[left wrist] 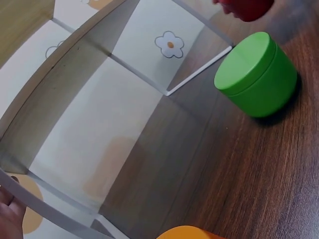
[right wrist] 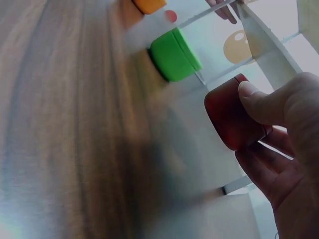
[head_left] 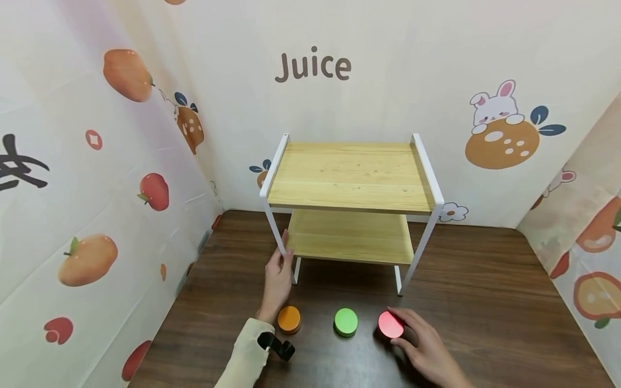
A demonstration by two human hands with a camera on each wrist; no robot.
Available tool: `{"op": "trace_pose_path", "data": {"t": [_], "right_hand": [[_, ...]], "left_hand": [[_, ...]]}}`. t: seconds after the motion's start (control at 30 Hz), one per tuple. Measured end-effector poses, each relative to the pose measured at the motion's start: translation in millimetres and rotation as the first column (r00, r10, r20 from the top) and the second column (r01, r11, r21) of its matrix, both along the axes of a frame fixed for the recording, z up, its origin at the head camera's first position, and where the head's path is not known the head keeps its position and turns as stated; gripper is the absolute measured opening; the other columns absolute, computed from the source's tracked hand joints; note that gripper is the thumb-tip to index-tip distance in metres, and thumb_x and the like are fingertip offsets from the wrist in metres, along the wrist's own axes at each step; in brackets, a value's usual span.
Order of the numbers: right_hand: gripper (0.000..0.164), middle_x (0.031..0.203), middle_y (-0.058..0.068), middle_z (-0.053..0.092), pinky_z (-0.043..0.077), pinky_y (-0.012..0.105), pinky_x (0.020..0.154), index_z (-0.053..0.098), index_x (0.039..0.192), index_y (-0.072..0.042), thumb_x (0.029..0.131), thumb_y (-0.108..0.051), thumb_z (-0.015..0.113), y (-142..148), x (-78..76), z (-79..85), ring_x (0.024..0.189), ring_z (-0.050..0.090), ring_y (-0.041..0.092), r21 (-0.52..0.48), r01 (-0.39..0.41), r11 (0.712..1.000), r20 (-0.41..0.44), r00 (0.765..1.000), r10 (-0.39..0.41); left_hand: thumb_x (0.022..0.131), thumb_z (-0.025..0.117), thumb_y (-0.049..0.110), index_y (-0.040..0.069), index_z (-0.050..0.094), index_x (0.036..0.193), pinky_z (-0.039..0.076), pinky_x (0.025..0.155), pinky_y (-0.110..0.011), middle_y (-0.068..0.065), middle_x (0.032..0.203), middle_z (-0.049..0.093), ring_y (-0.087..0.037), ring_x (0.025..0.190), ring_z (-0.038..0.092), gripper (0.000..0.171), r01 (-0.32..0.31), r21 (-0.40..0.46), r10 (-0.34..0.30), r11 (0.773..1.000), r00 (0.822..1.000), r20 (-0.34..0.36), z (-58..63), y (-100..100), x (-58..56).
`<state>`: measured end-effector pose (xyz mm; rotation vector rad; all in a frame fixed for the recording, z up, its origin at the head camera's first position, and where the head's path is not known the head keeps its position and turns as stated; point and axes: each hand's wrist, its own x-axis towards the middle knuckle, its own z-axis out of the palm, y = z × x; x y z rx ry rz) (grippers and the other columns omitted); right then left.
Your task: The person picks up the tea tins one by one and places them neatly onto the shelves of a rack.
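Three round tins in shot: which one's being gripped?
The red tin, rightmost in the head view: the right hand holds it between thumb and fingers. No hand grips the green tin or orange tin.

1 readable word — "Juice" — stands in brown letters on the pale back wall.

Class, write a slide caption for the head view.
Left hand grips the shelf, right hand the red jar; green jar and orange jar stand nearby.
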<state>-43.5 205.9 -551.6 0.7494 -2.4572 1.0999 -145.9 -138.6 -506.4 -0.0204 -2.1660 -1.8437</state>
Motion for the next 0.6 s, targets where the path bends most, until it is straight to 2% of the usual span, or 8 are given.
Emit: {"op": "trace_pose_path", "data": {"t": [0.07, 0.13, 0.2, 0.27, 0.37, 0.6], "right_hand": [[0.078, 0.124, 0.000, 0.072, 0.033, 0.001, 0.108, 0.068, 0.137, -0.008, 0.065, 0.007, 0.093, -2.1, -3.7, 4.8, 0.115, 0.066, 0.007, -0.003, -0.023, 1.000, -0.023, 0.999, 0.023], [0.079, 0.125, 0.000, 0.072, 0.033, 0.002, 0.109, 0.067, 0.138, -0.008, 0.065, 0.006, 0.093, -4.5, -6.9, 10.0, 0.116, 0.066, 0.009, -0.002, -0.044, 0.999, -0.040, 0.998, 0.043], [0.079, 0.127, 0.000, 0.071, 0.033, 0.002, 0.110, 0.067, 0.140, -0.010, 0.067, 0.004, 0.093, -7.0, -9.5, 15.3, 0.117, 0.066, 0.010, 0.003, -0.057, 0.998, -0.050, 0.997, 0.057], [0.079, 0.128, 0.000, 0.071, 0.033, 0.003, 0.110, 0.066, 0.141, -0.011, 0.068, 0.003, 0.093, -9.7, -12.0, 20.5, 0.117, 0.066, 0.010, 0.004, -0.073, 0.997, -0.059, 0.996, 0.073], [0.080, 0.129, 0.002, 0.070, 0.033, 0.004, 0.111, 0.065, 0.143, -0.012, 0.070, 0.003, 0.093, -14.7, -17.0, 29.6, 0.117, 0.066, 0.013, -0.002, -0.104, 0.995, -0.070, 0.992, 0.104], [0.076, 0.131, 0.003, 0.070, 0.035, 0.004, 0.109, 0.063, 0.144, -0.014, 0.075, 0.003, 0.090, -30.4, -30.3, 57.5, 0.117, 0.068, 0.016, 0.001, -0.147, 0.989, -0.046, 0.988, 0.147]], "left_hand": [[0.113, 0.051, 0.025, 0.020, 0.044, 0.162, 0.041, 0.079, -0.017, 0.001, 0.168, 0.042, -0.020, 0.088, 0.052, 0.049, 0.002, 0.006, -0.002, 1.000, 1.000, -0.005, -0.3, -0.3, -0.1], [0.113, 0.051, 0.024, 0.018, 0.045, 0.161, 0.043, 0.087, -0.013, 0.001, 0.168, 0.042, -0.021, 0.113, 0.058, 0.049, 0.004, 0.015, -0.004, 1.000, 1.000, -0.010, 0.0, -0.5, -0.4], [0.113, 0.053, 0.023, 0.017, 0.047, 0.160, 0.042, 0.099, -0.010, 0.002, 0.167, 0.043, -0.018, 0.135, 0.053, 0.048, 0.004, 0.030, -0.003, 1.000, 1.000, -0.010, 0.6, -0.4, -0.7], [0.112, 0.054, 0.023, 0.016, 0.049, 0.159, 0.042, 0.104, -0.009, 0.002, 0.167, 0.044, -0.017, 0.145, 0.048, 0.047, 0.002, 0.040, -0.001, 0.999, 1.000, -0.009, 2.0, -0.2, -0.9], [0.112, 0.055, 0.023, 0.015, 0.052, 0.157, 0.043, 0.105, -0.009, 0.003, 0.165, 0.047, -0.018, 0.149, 0.045, 0.046, -0.006, 0.047, 0.006, 0.999, 1.000, 0.005, 4.3, 0.3, -1.3], [0.111, 0.057, 0.024, 0.013, 0.054, 0.155, 0.045, 0.100, -0.010, 0.003, 0.164, 0.048, -0.017, 0.140, 0.052, 0.045, -0.026, 0.040, 0.025, 0.999, 1.000, 0.012, 4.6, 0.0, -2.6]]}}
